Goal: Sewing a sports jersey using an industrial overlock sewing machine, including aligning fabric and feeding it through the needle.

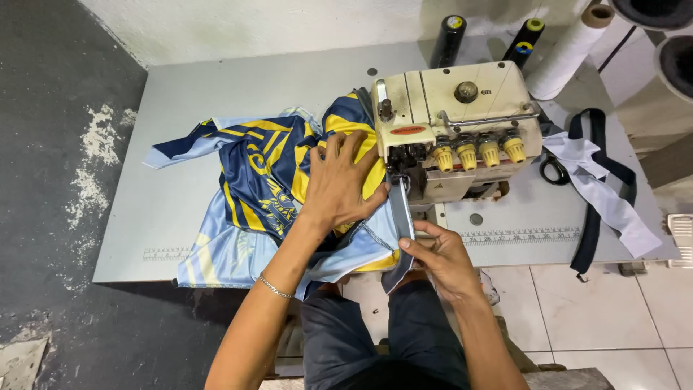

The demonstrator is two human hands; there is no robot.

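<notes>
On the far left is a dark floor (58, 217) with pale worn spots. Next comes a grey sewing table (216, 94). A ruler strip (167, 253) is printed near its front edge.

A shirt (253, 188) lies bunched up on the table. It is dark blue, light blue and yellow, with stripes. Part of it hangs off the front edge of the table, toward the person's lap.

The left hand (339, 180) lies flat on top of the shirt. Its fingers (354, 148) are spread wide and press the cloth down. The fingertips point toward the sewing machine (455, 115), and the shirt is under the whole hand. A thin silver bracelet (274, 287) sits on the left forearm.

A grey strip of cloth (401, 217) runs from under the front of the machine down to the table edge. It lies along the edge of the shirt. The right hand (440, 260) is just below the machine. Its thumb and fingers (415, 244) pinch the low end of this strip. The strip goes up and away from the fingers.

The sewing machine is cream coloured and has four yellow knobs (480, 152) in a row. Behind it stand two black thread cones (449, 40) and one white cone (567, 50). To the right of the machine lie black scissors (554, 170), partly hidden, and long strips of white cloth (606, 198) and dark cloth (595, 217). These strips hang over the table edge. Below them is a pale tiled floor (599, 310).
</notes>
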